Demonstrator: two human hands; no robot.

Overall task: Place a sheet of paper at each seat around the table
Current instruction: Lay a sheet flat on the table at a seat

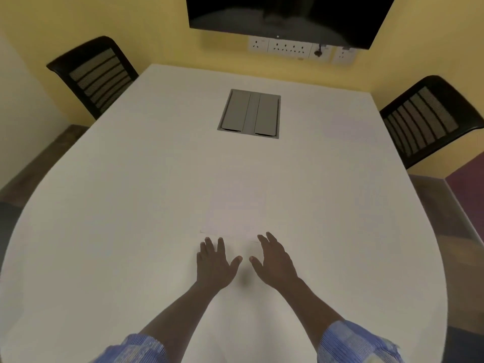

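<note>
Paper [235, 213] — flat, pale, rectangular

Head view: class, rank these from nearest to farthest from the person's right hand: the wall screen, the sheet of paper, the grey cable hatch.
From the right hand:
1. Sheet of paper, just ahead of the fingertips.
2. Grey cable hatch, mid-table.
3. Wall screen, on the far wall.

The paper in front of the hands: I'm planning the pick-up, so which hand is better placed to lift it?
Right hand, narrowly: its fingertips reach the sheet of paper's near edge. The left hand lies open just short of it.
</note>
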